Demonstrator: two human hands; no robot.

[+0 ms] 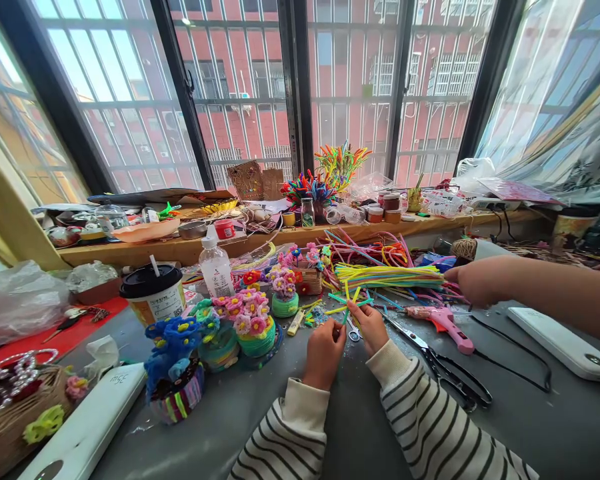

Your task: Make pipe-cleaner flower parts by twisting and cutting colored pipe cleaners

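Observation:
My left hand (325,353) is closed in a pinch near the table's middle, around a short green pipe cleaner piece. Beside it, my right hand (369,325) pinches yellow pipe cleaner pieces (349,293) that stick up and cross above the fingertips. The two hands nearly touch, and the fingers partly hide the joint. Just behind lie small pipe cleaner cuttings (316,315) and little scissors (353,331). Large black-handled scissors (430,357) rest right of my right hand. A long bundle of yellow and blue pipe cleaners (390,276) lies beyond.
Another person's hand (480,281) reaches in from the right near the bundle. A pink glue gun (443,323) and a white power bank (563,343) lie right. Pipe cleaner flower pots (255,330), a bottle (215,268), a lidded cup (155,293) and another power bank (87,423) stand left.

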